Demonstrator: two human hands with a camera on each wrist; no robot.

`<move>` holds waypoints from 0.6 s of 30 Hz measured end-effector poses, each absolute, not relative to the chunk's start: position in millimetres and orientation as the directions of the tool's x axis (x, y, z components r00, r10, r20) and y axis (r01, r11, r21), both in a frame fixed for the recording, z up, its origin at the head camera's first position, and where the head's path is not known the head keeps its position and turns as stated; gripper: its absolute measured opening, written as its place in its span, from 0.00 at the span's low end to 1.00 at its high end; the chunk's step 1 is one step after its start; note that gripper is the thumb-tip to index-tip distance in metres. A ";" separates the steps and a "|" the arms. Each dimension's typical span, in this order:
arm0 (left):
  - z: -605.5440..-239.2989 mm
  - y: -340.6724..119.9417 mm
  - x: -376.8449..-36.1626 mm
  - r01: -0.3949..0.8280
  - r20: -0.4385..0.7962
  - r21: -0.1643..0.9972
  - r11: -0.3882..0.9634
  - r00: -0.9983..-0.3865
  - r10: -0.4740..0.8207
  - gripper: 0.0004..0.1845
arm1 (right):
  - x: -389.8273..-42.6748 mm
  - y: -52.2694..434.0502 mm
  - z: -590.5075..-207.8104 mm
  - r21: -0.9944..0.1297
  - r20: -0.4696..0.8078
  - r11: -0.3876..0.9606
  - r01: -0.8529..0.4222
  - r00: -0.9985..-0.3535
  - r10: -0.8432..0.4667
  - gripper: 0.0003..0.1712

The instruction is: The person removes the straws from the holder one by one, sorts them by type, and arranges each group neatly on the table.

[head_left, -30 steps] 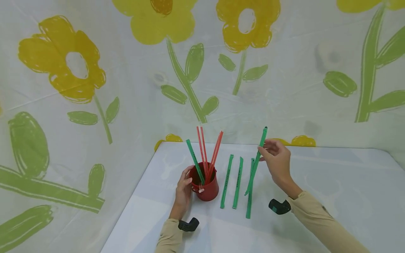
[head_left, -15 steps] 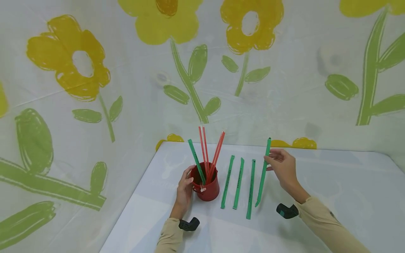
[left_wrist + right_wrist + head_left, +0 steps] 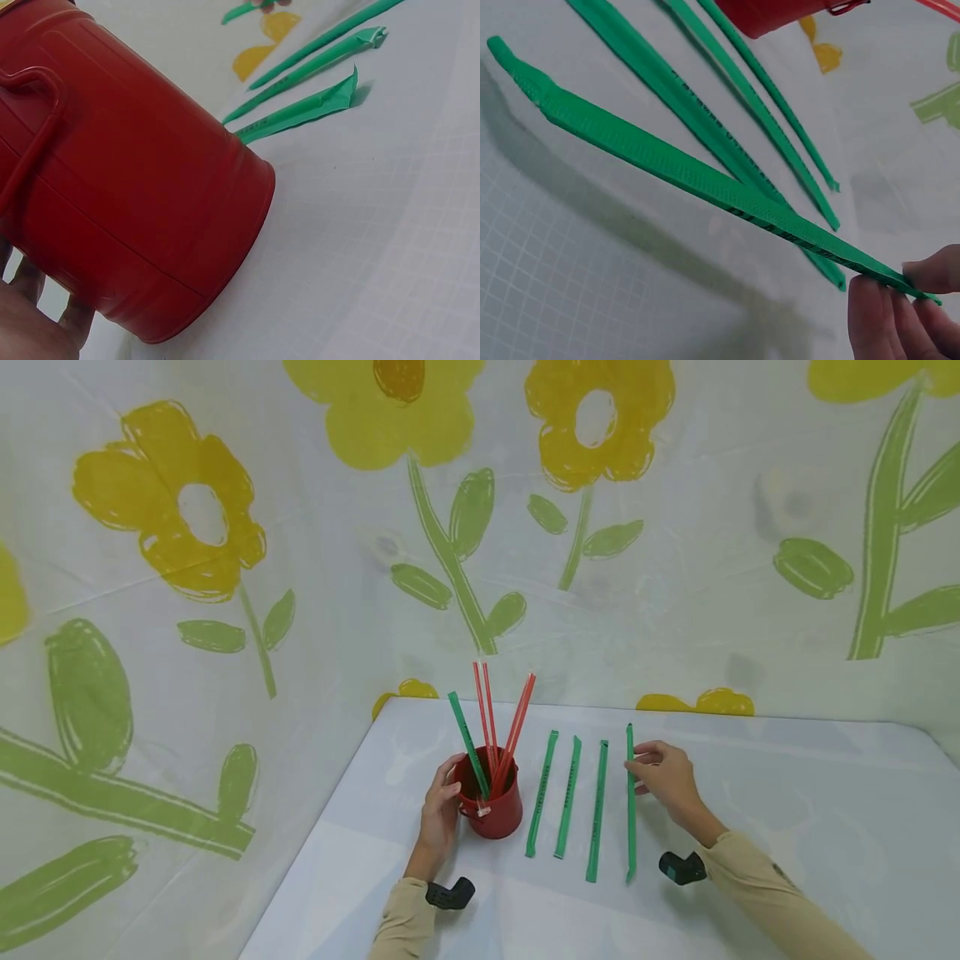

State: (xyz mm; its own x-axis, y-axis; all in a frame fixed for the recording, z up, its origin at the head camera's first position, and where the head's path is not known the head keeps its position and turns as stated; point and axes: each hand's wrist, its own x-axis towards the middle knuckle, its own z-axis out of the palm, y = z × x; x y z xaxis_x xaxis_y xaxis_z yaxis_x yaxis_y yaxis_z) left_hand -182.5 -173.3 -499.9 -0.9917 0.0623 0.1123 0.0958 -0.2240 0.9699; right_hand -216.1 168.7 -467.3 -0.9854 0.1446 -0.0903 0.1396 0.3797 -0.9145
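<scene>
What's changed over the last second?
Right hand moved the held green stick rightward and lower, from crossing the rightmost lying stick in the head view to beside it. No new hold, no release.

Unchanged: left hand on the bucket; three green sticks lying.

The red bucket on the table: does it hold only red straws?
No, in the head view a slim green stick also leans in the red bucket, beside the red straws.

Bucket (image 3: 501, 820) solid red. Sticks (image 3: 597, 812) green, dark-printed. Straws (image 3: 514, 735) red. Tabletop (image 3: 795, 810) white, faint grid. Backdrop (image 3: 690, 610) white, yellow flowers (image 3: 405, 422), green stems (image 3: 445, 556). Sleeves (image 3: 780, 893) beige.
</scene>
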 end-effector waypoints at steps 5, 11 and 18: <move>-499.3 -173.8 -182.4 0.092 0.108 0.971 -0.219 -0.992 0.064 0.31 | -223.0 167.2 -481.4 -0.870 -0.144 0.454 0.192 -0.980 0.138 0.20; -498.7 -173.9 -182.1 0.088 0.104 0.973 -0.212 -0.993 0.063 0.29 | -227.1 168.3 -489.7 -0.828 -0.135 0.528 0.187 -0.981 0.136 0.19; -497.8 -174.0 -181.5 0.091 0.106 0.972 -0.215 -0.992 0.062 0.30 | -227.0 171.6 -496.6 -0.783 -0.053 0.605 0.142 -0.985 0.163 0.15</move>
